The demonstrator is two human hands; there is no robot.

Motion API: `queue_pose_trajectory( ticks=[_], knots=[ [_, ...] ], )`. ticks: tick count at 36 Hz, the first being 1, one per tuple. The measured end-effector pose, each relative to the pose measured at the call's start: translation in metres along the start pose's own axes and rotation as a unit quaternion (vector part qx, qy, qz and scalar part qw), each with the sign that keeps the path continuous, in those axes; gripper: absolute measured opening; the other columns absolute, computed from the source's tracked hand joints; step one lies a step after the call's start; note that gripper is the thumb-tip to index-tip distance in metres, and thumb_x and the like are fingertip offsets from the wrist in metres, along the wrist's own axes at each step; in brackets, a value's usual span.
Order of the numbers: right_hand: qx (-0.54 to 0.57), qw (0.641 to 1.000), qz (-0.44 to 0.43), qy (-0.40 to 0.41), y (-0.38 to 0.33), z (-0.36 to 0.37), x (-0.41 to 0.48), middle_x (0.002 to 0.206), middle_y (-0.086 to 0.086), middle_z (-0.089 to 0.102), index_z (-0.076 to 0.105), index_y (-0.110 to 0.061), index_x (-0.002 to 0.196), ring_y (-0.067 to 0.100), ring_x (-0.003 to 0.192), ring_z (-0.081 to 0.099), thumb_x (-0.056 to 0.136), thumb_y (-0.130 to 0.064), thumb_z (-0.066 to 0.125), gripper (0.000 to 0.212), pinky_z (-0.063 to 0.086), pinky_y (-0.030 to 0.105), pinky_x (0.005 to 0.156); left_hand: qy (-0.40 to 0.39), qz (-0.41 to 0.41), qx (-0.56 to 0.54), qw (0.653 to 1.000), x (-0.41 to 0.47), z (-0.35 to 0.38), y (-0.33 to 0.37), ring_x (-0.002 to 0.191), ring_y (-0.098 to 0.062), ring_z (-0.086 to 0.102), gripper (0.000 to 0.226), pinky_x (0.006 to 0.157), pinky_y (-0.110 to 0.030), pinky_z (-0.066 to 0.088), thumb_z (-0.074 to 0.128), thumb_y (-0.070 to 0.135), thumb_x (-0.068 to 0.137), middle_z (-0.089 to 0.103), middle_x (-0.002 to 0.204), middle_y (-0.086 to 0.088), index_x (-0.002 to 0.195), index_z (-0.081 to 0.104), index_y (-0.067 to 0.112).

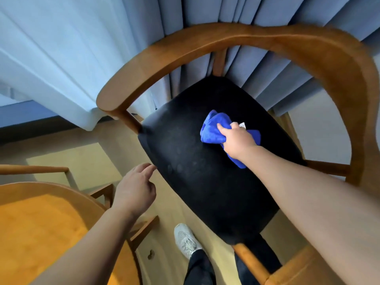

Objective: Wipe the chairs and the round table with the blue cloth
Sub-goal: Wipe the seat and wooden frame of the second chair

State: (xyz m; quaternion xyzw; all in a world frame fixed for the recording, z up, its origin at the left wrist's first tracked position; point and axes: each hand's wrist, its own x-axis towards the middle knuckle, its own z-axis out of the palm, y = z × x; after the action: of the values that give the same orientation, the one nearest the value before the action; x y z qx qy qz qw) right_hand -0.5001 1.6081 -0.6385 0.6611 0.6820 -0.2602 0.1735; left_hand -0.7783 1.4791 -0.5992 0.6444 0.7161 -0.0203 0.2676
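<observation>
From my feed I look down on a wooden chair (236,41) with a curved back rail and a black padded seat (201,182); my right hand (238,139) is clenched around the blue cloth (213,130), bunched up and pressed against the seat towards its back half; a small white tag (242,125) sticks out of the cloth just behind the knuckles, and a tail of the cloth hangs out below the wrist, lying on the seat. My left hand (135,190) holds nothing; its fingers are loosely spread and half curled, the fingertips just at the front-left edge of the seat, though I cannot tell whether they touch it. The round table (30,233), orange-topped wood, sits at the lower left under my left forearm, beside the chair; pale blue curtains (61,58) hang behind the chair; a white shoe (186,239) and a dark trouser leg (200,268) stand on the light floor (82,161) between table and chair.
</observation>
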Motion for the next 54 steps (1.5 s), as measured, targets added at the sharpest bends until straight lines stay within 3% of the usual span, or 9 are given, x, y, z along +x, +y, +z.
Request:
queue_pose_trajectory(
  ticks=[6,14,24,29,33,37,43,50,54],
  knots=[
    [-0.093,0.995,-0.013,0.046,-0.03,0.045,-0.014,0.132,0.011,0.037,0.019,-0.032,0.148,0.033,0.119,0.041,0.084,-0.015,0.057,0.077,0.033,0.047,0.099,0.009,0.005,-0.002,1.0,-0.004,0.005,-0.013,0.118,-0.018,0.052,0.048,0.092,-0.03,0.048,0.054,0.017,0.089,0.047,0.137,0.006,0.135,0.046,0.029],
    [-0.15,0.974,-0.166,-0.044,-0.049,0.099,-0.093,0.134,0.01,0.035,0.019,-0.03,0.15,0.032,0.119,0.035,0.087,-0.016,0.051,0.072,0.024,0.052,0.104,0.012,-0.021,-0.012,1.0,-0.015,-0.001,-0.02,0.12,-0.017,0.051,0.05,0.094,-0.033,0.048,0.057,0.018,0.087,0.048,0.138,0.006,0.134,0.047,0.031],
    [-0.114,0.985,-0.114,0.058,-0.067,0.003,0.008,0.128,0.01,0.042,0.028,-0.039,0.143,0.033,0.116,0.043,0.083,-0.02,0.052,0.068,0.033,0.046,0.096,0.039,-0.017,-0.016,0.999,-0.013,-0.004,-0.026,0.12,-0.017,0.051,0.048,0.095,-0.032,0.047,0.054,0.018,0.088,0.048,0.138,0.006,0.134,0.047,0.028],
    [-0.099,0.991,-0.089,0.004,-0.079,0.014,0.042,0.136,0.012,0.031,0.017,-0.04,0.147,0.039,0.121,0.037,0.087,-0.027,0.053,0.072,0.035,0.051,0.096,0.051,-0.021,-0.027,0.998,-0.017,0.001,-0.033,0.119,-0.017,0.051,0.048,0.096,-0.032,0.046,0.055,0.016,0.087,0.049,0.136,0.006,0.133,0.049,0.027],
    [-0.103,0.989,-0.091,0.05,-0.083,0.033,0.032,0.131,0.012,0.035,0.018,-0.036,0.147,0.033,0.11,0.044,0.086,-0.022,0.055,0.073,0.038,0.044,0.083,0.058,-0.031,-0.028,0.997,-0.021,0.002,-0.038,0.117,-0.016,0.052,0.048,0.094,-0.031,0.046,0.057,0.015,0.086,0.05,0.135,0.007,0.132,0.05,0.028],
    [-0.164,0.972,-0.163,0.041,-0.096,0.065,-0.016,0.124,0.011,0.039,0.022,-0.033,0.145,0.033,0.104,0.045,0.079,-0.02,0.058,0.076,0.038,0.042,0.083,0.067,-0.037,-0.025,0.997,-0.023,-0.003,-0.043,0.115,-0.017,0.054,0.048,0.092,-0.031,0.047,0.057,0.013,0.084,0.053,0.133,0.005,0.131,0.052,0.026],
    [-0.225,0.91,-0.336,-0.092,-0.104,0.111,-0.09,0.117,0.012,0.042,0.034,-0.029,0.134,0.033,0.103,0.042,0.083,-0.012,0.057,0.059,0.032,0.046,0.082,0.08,-0.053,-0.019,0.995,-0.026,-0.019,-0.043,0.108,-0.017,0.057,0.048,0.085,-0.029,0.049,0.06,0.011,0.08,0.055,0.129,0.006,0.127,0.057,0.023],
    [-0.061,0.966,-0.253,-0.015,-0.105,0.038,-0.065,0.126,0.011,0.041,0.027,-0.032,0.148,0.032,0.103,0.047,0.088,-0.029,0.051,0.064,0.041,0.039,0.084,0.12,-0.066,-0.028,0.99,-0.017,-0.05,-0.044,0.11,-0.015,0.054,0.047,0.083,-0.03,0.052,0.054,0.015,0.084,0.052,0.132,0.008,0.13,0.051,0.027],
    [0.068,0.959,-0.263,0.074,-0.121,-0.038,-0.055,0.13,0.009,0.041,0.031,-0.027,0.149,0.032,0.11,0.05,0.087,-0.031,0.058,0.067,0.045,0.039,0.09,0.142,-0.071,-0.045,0.986,-0.015,-0.063,-0.039,0.109,-0.014,0.055,0.046,0.082,-0.029,0.051,0.054,0.016,0.085,0.053,0.131,0.009,0.129,0.052,0.028]
  ],
)
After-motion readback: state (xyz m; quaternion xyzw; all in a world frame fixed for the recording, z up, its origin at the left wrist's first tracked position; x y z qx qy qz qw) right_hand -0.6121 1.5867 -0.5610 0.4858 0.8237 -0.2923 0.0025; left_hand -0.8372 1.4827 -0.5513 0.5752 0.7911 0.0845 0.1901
